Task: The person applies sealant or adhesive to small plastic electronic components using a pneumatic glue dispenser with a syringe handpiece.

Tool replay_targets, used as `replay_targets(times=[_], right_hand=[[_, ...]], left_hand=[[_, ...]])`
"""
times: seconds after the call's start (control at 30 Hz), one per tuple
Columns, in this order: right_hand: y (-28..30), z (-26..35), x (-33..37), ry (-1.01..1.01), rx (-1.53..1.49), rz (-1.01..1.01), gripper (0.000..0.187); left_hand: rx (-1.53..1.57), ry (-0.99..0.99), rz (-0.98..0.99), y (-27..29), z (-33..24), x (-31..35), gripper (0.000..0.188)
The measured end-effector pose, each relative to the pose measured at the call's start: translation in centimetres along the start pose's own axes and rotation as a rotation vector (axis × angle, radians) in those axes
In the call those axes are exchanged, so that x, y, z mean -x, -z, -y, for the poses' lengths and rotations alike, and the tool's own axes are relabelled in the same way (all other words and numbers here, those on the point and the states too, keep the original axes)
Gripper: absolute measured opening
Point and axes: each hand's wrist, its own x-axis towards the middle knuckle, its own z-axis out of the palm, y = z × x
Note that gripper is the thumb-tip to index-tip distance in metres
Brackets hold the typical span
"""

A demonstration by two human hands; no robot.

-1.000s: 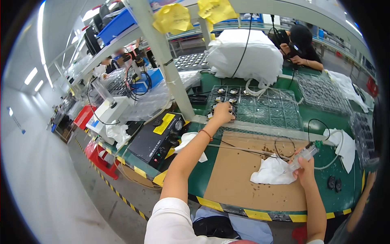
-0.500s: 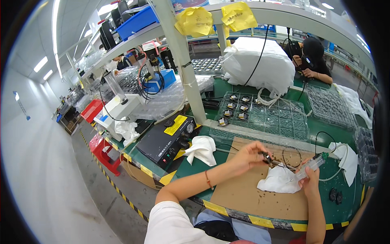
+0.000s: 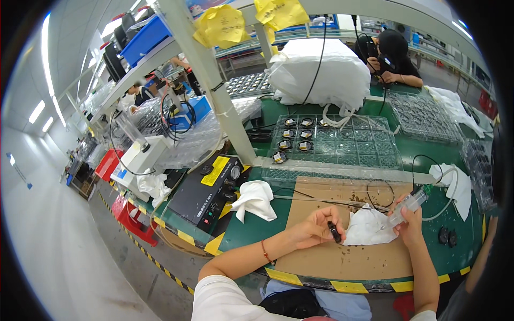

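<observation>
My left hand point(image 3: 315, 229) pinches a small black round part point(image 3: 334, 231), seen nearly edge-on, above a brown cardboard sheet point(image 3: 316, 263). Further right, my right hand point(image 3: 410, 226) is wrapped round a clear dispensing syringe point(image 3: 408, 206) with a green fitting point(image 3: 426, 190) at its upper end. The syringe is tilted, its lower end toward the left. A crumpled white cloth point(image 3: 369, 229) lies on the cardboard between my hands. The black part and the syringe are apart. Two black round parts point(image 3: 448, 236) rest on the green mat, right of my right hand.
A black control box point(image 3: 206, 191) with a gauge stands left, beside a white cloth point(image 3: 254, 200). Behind the cardboard, a clear compartment tray point(image 3: 342, 144) holds several black parts. A metal post point(image 3: 227, 107) rises there. A thin hose and cables cross the bench. Another person point(image 3: 395, 56) sits opposite.
My left hand has drawn back toward me, away from the syringe's lower end, and the black part has turned. My right hand still grips the syringe. The view has shifted slightly.
</observation>
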Motion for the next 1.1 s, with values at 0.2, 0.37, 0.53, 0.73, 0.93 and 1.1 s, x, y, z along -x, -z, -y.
replay_targets(times=[0.2, 0.37, 0.53, 0.73, 0.93, 1.1], right_hand=[[0.2, 0.4, 0.3, -0.002, -0.051, 0.02, 0.035], [0.1, 0.6, 0.4, -0.077, -0.103, 0.026, 0.029], [0.2, 0.4, 0.4, -0.052, -0.084, -0.015, 0.036], [0.6, 0.7, 0.5, -0.118, -0.108, 0.066, 0.032], [0.9, 0.8, 0.7, -0.103, -0.079, 0.026, 0.026], [0.4, 1.1, 0.9, -0.063, -0.027, 0.05, 0.025]], left_hand=[[0.249, 0.015, -0.19, -0.3, 0.5, -0.1, 0.029], [0.184, 0.05, -0.221, -1.2, -0.2, 0.1, 0.031], [0.11, 0.081, -0.151, -0.9, 0.0, 0.3, 0.025], [0.114, 0.155, -0.143, -1.3, 0.0, 0.5, 0.024], [0.034, 0.164, -0.28, -2.3, 0.2, 0.1, 0.027], [0.04, 0.116, -0.284, -1.4, 0.6, 0.7, 0.028]])
